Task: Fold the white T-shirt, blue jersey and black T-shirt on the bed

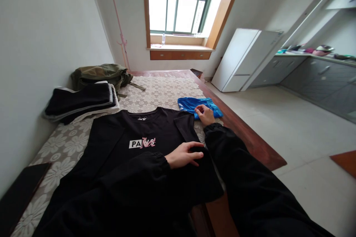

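A black T-shirt (164, 126) lies spread out, front up, with a "PAWS" print and a pink figure on its chest. My left hand (185, 154) is over the shirt's right side, its fingers apart and nothing held in them. Farther out, my right hand (205, 114) is at the near edge of a folded blue garment (191, 104), just beyond the shirt's right sleeve. Its fingers are loosely bent, with no cloth visible between them. Black sleeves cover both my forearms, and my left arm hides part of the shirt's lower half.
A patterned lace cloth (164, 88) covers the wooden table (244, 140). On the left are a stack of folded clothes (80, 100), a green backpack (100, 76) and a dark flat object (25, 185). A pink coat stand (115, 11) and a white fridge (236, 59) stand beyond.
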The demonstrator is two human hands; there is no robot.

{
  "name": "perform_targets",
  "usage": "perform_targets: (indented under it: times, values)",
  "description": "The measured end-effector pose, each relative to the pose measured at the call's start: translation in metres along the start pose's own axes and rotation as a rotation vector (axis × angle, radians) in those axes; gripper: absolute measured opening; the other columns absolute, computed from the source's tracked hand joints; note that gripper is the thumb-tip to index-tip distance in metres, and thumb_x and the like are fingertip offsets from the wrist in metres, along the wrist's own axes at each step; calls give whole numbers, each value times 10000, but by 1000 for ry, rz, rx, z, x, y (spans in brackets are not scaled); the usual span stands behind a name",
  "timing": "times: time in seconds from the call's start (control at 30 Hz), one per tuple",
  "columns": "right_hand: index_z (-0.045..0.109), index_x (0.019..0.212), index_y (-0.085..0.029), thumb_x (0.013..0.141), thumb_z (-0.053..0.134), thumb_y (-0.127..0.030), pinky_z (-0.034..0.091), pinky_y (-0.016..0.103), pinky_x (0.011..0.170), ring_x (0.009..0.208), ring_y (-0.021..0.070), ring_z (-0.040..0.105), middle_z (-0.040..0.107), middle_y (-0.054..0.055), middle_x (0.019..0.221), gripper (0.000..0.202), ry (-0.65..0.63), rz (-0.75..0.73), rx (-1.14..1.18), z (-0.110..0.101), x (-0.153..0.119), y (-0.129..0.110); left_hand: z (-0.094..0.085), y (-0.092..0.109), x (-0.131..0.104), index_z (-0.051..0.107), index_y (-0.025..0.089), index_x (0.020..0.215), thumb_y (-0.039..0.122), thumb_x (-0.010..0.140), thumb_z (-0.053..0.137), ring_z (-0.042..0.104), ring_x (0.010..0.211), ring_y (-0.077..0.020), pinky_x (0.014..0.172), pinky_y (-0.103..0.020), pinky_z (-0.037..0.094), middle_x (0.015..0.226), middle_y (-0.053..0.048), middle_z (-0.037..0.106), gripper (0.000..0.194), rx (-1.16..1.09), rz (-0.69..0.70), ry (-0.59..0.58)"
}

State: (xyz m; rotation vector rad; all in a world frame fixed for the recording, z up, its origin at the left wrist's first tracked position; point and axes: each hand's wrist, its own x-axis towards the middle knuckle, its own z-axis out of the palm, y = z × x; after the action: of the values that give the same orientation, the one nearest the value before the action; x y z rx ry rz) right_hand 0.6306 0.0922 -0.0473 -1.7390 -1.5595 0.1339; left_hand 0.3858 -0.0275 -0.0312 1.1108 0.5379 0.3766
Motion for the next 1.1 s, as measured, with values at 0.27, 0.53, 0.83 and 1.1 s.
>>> perform_targets:
  times: [0.27,0.53,0.83,1.1]
  values:
    - [692,886,-231,889,577,-427,507,392,823,771,222,672,730,38,803,227,15,9,-7,-4,0,3,6,22,18,691,158,1237,329,810,772,731,984,-263,544,-277,626,1178,-139,679,467,33,-198,-3]
    - [716,1034,-217,901,600,-462,469,468,937,886,267,675,738,97,1024,302,-14,-193,6,-1,-10,-14,15,17,23,649,190,1325,298,882,707,706,652,-125,503,-229,585,1129,-102,730,460,126,-270,69]
    - [694,1220,-261,971,525,-317,449,494,1054,1253,307,583,664,100,1333,305,-249,-544,-62,6,-21,-31,11,23,9,560,196,1383,336,955,629,705,582,-111,466,-215,563,1246,-145,712,455,191,-326,28]
    - [749,1006,-262,926,620,-359,354,530,1096,1150,311,595,717,91,1107,180,-312,-442,-65,14,-18,-31,15,6,-9,556,242,1386,366,854,752,710,652,-115,429,-180,549,1296,-119,670,580,300,-149,21]
